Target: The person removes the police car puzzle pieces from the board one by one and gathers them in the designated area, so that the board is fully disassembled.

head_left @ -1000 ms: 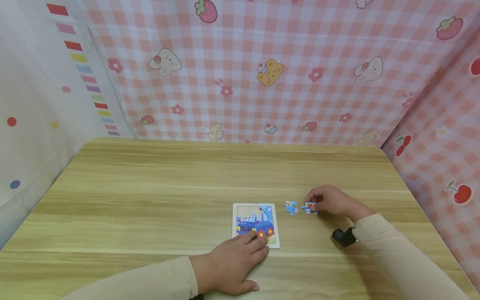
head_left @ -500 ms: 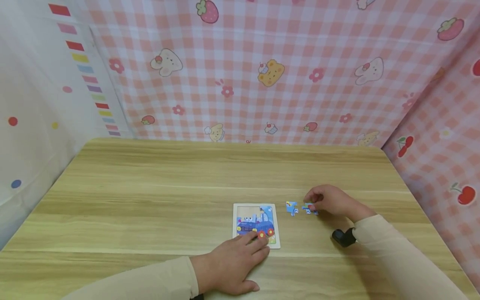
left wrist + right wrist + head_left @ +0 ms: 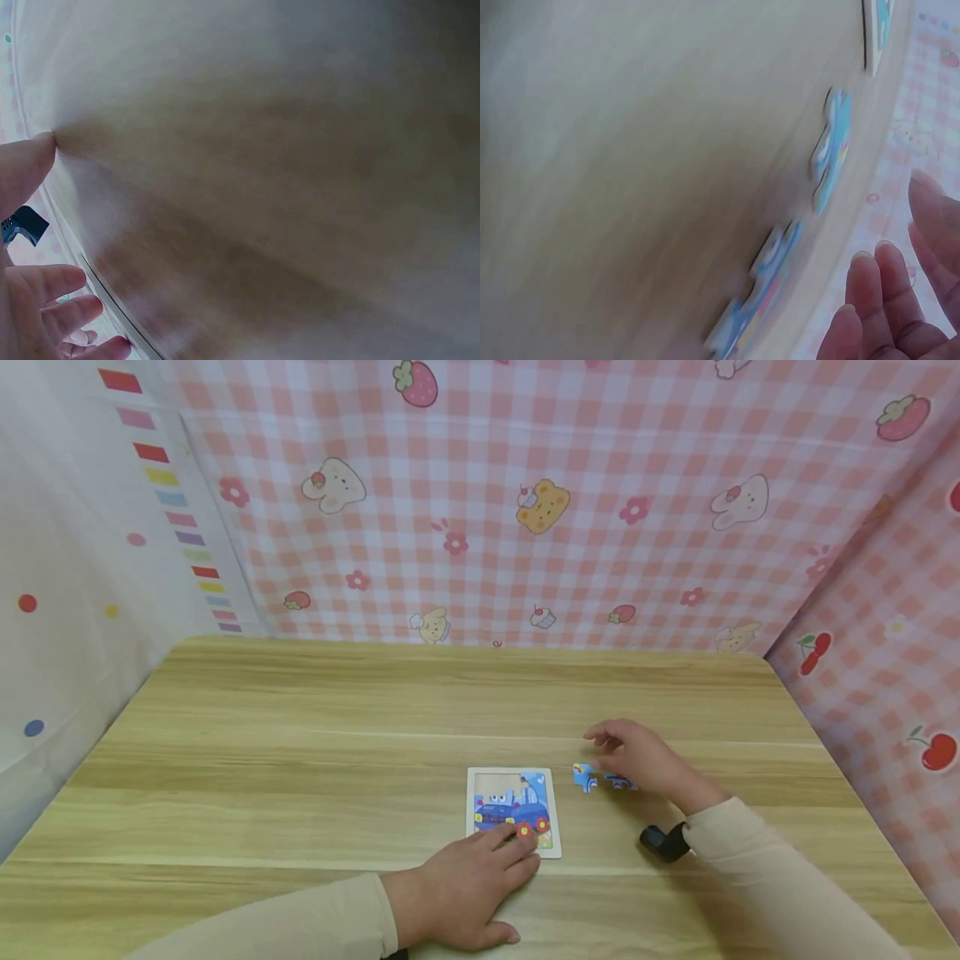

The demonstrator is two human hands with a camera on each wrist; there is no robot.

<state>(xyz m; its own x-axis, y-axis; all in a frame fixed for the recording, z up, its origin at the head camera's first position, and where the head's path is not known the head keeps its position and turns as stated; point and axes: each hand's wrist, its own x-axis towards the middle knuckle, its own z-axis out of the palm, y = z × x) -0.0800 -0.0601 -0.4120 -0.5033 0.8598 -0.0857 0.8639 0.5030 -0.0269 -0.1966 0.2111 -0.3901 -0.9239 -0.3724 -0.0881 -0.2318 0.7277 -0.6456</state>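
My left hand (image 3: 468, 889) lies flat with fingers spread. Its fingertips rest on the lower part of a tray puzzle (image 3: 556, 827) that shows a blue cartoon vehicle and has a bare gap at its upper left. To the right of the tray lie two loose jigsaw pieces, a blue one (image 3: 582, 776) and a second piece (image 3: 621, 782) partly covered by my right hand (image 3: 643, 760). In the right wrist view, that hand's loosely bent fingers (image 3: 866, 292) hold nothing and hover clear of the near piece (image 3: 761, 292) and the far piece (image 3: 832, 150).
The wooden table (image 3: 300, 727) carries the tray and both pieces. A pink checked curtain (image 3: 480, 527) hangs behind it, with more cloth at either side. A black wrist camera (image 3: 663, 842) sticks out under my right sleeve.
My right hand has let go of the right-hand jigsaw piece, lifted, and shifted left over the two pieces. My left hand has stayed on the tray.
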